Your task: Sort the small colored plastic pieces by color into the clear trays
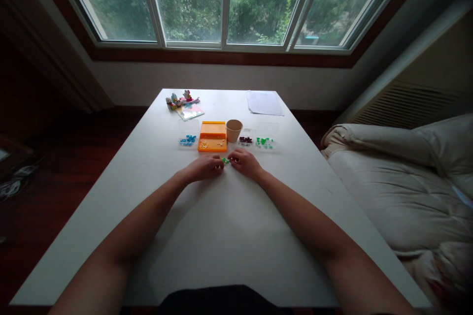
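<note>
A small green piece built of toy bricks [225, 161] is between my two hands, low over the white table [221, 236]. My left hand [207, 166] pinches it from the left, its fingers curled. From the right, my right hand [244, 161] has thumb and fingertips closed close to the piece; whether a tiny brick sits between them is too small to make out. Just beyond my hands is an orange tray [213, 149] with small pale pieces in it. A paper cup [234, 131] stands upright at its right.
Clear boxes hold blue bricks [188, 140], dark brown bricks [246, 140] and green bricks [264, 142]. Farther back are small figures [180, 100], a pink-and-white card [190, 111] and paper sheets [264, 103]. A cream sofa [399, 177] stands along the right.
</note>
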Demonstrator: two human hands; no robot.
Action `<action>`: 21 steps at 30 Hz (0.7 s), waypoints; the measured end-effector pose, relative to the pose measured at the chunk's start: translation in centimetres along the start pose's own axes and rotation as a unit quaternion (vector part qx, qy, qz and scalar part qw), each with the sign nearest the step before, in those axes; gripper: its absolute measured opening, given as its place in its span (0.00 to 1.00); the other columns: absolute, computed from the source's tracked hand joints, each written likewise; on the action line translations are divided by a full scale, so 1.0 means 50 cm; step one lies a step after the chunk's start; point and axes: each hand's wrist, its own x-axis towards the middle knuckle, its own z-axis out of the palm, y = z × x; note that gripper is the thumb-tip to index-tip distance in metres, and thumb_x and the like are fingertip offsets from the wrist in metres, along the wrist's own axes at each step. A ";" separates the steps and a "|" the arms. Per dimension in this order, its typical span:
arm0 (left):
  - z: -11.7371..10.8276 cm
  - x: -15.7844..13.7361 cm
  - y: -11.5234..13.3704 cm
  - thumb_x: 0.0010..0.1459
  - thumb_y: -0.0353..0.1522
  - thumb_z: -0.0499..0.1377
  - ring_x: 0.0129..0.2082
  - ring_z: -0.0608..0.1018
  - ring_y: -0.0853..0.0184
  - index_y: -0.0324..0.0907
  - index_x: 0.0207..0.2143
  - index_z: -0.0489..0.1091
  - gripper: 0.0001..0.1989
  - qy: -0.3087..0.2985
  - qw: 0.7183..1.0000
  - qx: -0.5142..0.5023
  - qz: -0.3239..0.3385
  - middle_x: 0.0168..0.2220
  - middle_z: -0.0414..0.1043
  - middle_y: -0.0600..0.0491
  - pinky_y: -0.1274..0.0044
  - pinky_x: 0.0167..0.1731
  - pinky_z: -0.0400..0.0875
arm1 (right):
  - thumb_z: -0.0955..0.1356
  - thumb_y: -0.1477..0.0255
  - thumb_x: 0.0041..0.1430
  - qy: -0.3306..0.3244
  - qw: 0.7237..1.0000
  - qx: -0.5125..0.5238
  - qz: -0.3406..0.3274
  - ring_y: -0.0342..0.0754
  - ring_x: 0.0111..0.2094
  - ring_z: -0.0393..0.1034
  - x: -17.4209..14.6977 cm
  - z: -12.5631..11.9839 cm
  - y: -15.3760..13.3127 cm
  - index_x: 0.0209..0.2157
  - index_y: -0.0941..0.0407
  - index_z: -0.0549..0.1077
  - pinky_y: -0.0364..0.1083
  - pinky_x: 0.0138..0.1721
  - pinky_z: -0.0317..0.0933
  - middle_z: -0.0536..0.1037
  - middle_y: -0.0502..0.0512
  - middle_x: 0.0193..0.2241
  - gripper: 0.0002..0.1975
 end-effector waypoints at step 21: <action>0.003 0.003 -0.018 0.59 0.32 0.57 0.31 0.71 0.69 0.40 0.36 0.75 0.07 0.027 0.999 -0.005 -0.020 0.34 0.72 0.50 0.79 0.31 0.61 | 0.70 0.75 0.59 -0.034 0.998 -0.017 -0.043 0.45 0.39 0.67 0.000 0.020 -0.031 0.38 0.52 0.77 0.42 0.41 0.58 0.73 0.52 0.34 0.06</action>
